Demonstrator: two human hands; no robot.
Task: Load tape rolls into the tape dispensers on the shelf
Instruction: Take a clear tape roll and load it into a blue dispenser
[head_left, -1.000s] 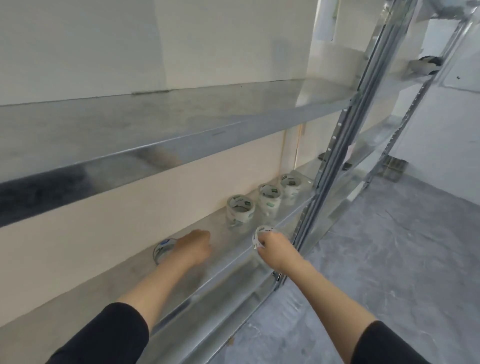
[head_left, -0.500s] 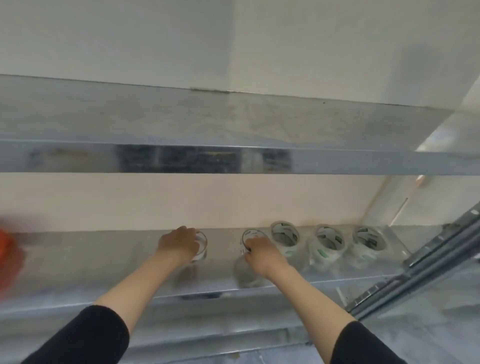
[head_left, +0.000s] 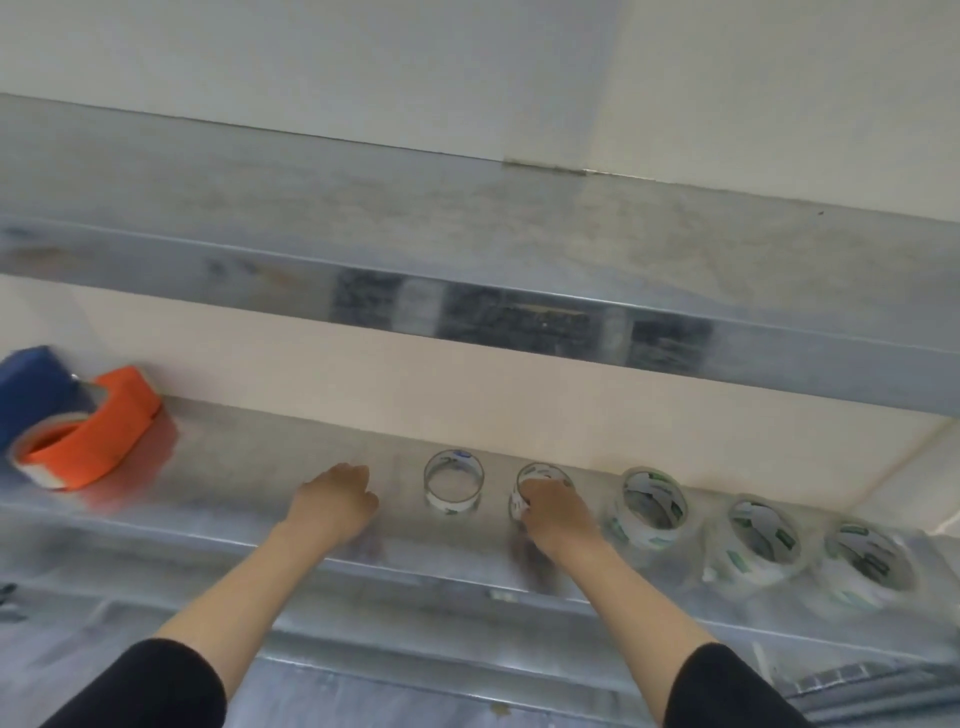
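A nearly spent tape roll is pinched at its rim by the right hand, beside a loose clear roll on the shelf. The left hand, fingers curled and empty, rests left of that roll. The rim should be gripped firmly, since thin cores deform easily.

Metal shelf is carrying five clear tape rolls in a row, orange dispenser and blue dispenser sitting far left.
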